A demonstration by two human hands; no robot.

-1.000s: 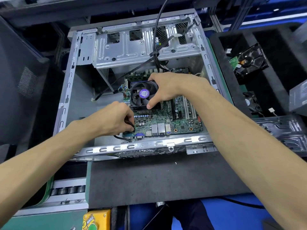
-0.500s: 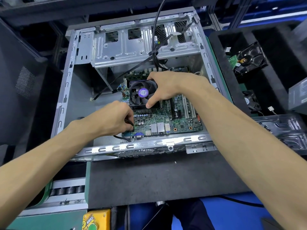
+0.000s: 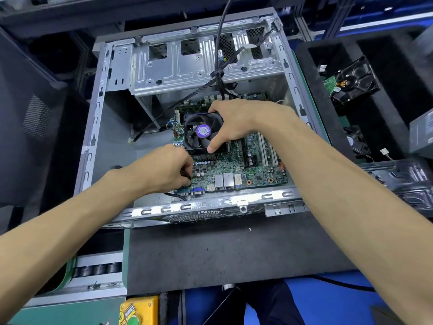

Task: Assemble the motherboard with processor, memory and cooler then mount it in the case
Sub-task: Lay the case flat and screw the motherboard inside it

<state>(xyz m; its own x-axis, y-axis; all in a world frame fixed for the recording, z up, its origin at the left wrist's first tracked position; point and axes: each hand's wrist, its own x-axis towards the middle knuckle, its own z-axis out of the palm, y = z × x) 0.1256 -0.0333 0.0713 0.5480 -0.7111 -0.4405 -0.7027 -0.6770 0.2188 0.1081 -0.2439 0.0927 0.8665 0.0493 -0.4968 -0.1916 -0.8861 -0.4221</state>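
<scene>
Inside case (image 3: 93,127), right hand (image 3: 239,123) grips cooler (image 3: 199,134).

your case (image 3: 98,109) is bare silver-grey metal, its drive cage (image 3: 187,66) stamped with ribs and punched with dark square holes. the motherboard (image 3: 234,167) is green, speckled with silver ports and one blue connector (image 3: 197,190) at its near edge. the cooler (image 3: 199,134) is black with a round purple label at its hub. a black cable (image 3: 220,43) drops in from above. the mat (image 3: 210,249) before you is dark grey; the side tray (image 3: 309,73) is black foam. a yellow box (image 3: 138,310) with a green button sits at the bottom edge.
</scene>
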